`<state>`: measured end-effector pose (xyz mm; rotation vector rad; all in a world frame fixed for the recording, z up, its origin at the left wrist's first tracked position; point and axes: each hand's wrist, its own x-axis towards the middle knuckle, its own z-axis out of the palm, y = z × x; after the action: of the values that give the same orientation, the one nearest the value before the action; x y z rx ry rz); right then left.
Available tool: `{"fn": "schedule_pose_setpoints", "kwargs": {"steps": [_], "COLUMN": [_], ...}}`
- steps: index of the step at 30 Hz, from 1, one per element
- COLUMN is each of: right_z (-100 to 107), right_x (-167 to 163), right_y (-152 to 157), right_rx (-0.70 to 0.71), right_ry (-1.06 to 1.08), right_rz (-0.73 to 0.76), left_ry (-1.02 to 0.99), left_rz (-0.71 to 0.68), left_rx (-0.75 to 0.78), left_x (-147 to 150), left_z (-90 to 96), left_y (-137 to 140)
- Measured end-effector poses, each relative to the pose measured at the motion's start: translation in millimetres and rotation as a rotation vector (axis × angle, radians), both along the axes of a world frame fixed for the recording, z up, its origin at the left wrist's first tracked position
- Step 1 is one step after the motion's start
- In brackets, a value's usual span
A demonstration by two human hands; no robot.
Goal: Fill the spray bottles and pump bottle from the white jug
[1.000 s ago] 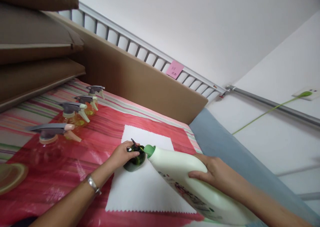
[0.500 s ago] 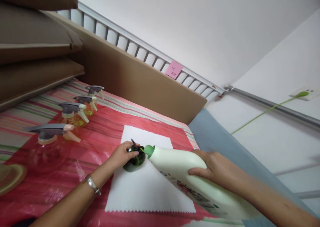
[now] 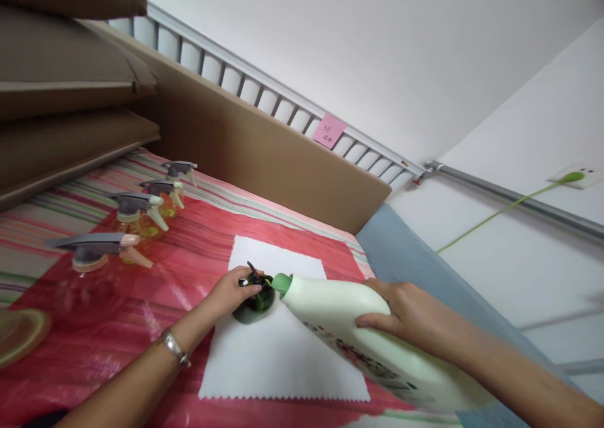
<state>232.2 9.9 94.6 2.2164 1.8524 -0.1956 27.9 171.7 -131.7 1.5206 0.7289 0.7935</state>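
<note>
My left hand point(image 3: 236, 289) grips the upper part of a small dark green bottle point(image 3: 257, 305), which stands on a white cloth point(image 3: 278, 359) with zigzag edges. A thin black piece sticks up by my fingers. Wrapped around a large pale green detergent bottle point(image 3: 340, 305) is my right hand point(image 3: 399, 308). That bottle is tipped to the left, its green cap point(image 3: 282, 283) open and right at the small bottle's mouth. Whether liquid is flowing between them is too small to tell.
Several clear spray bottles point(image 3: 92, 280) with grey triggers stand in a row at left. A yellowish round lid or dish point(image 3: 21, 337) lies at the left edge. Stacked cardboard boxes point(image 3: 70, 56) rise behind, beside a cardboard panel point(image 3: 264, 145) against a white railing point(image 3: 264, 97).
Almost nothing differs. The large detergent bottle and my right hand have shifted very slightly; my left hand keeps its place on the small bottle.
</note>
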Motion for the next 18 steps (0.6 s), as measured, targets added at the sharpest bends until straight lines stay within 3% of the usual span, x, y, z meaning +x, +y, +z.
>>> {"fn": "schedule_pose_setpoints", "kwargs": {"steps": [18], "right_z": [7.0], "right_x": [-7.3], "right_y": [2.8], "right_rx": [-0.04], "right_ry": [-0.058], "right_rz": [-0.024], "left_ry": [0.01], "left_rz": [-0.001], "left_rx": [-0.059], "left_x": [-0.2], "left_z": [3.6], "left_y": [-1.2]}}
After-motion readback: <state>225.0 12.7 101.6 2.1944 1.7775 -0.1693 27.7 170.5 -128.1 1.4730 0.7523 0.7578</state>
